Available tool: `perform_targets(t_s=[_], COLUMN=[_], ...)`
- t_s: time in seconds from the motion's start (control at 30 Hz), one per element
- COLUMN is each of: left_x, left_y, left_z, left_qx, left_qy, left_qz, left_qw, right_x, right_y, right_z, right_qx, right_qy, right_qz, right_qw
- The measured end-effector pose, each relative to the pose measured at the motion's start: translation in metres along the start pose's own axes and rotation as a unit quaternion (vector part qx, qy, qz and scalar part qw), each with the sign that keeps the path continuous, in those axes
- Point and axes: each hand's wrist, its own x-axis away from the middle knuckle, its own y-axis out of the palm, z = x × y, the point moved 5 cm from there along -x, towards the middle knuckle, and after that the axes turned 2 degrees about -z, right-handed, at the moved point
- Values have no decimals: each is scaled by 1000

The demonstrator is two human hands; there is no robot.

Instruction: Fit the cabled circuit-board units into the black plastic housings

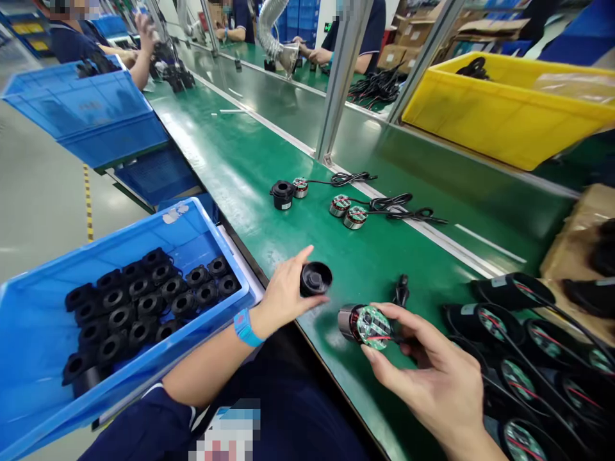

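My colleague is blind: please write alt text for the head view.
A person's left hand holds a black cup, the right hand a metal cylinder with a green circuit board, over a green workbench beside a blue bin of black parts.

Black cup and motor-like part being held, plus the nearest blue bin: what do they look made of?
Black cup: probably moulded plastic, semi-gloss, from soft highlights on even black.
Motor-like part: apparently metal, shiny, from the silvery sheen on its side; its green end resembles a circuit board, with red wire across it.
Blue bin: likely rigid plastic, slightly glossy, from uniform colour and smooth rim.
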Motion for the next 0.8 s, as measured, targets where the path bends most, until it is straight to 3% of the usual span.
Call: perform_targets(t_s=[0.13,0.3,0.6,0.7,0.8], left_x=[24,37,54,56,56], left_y=[-1,-10,21,26,26], left_z=[8,11,20,23,23], left_qx=[3,37,62,63,69], left_qy=[-8,67,41,40,43], left_qz=[-48,-117,-29,-13,-10], left_qw=[999,990,997,997,997], right_x=[0,4,1,-1,-4], right_y=[-7,-9,-10,-3,8], right_z=[-6,-7,-8,-13,-16], right_qx=[-9,-32,-26,16,65], right_qy=[-5,-17,78,62,-2], right_qz=[-8,-15,59,41,-7], right_qw=[1000,999,995,997,998])
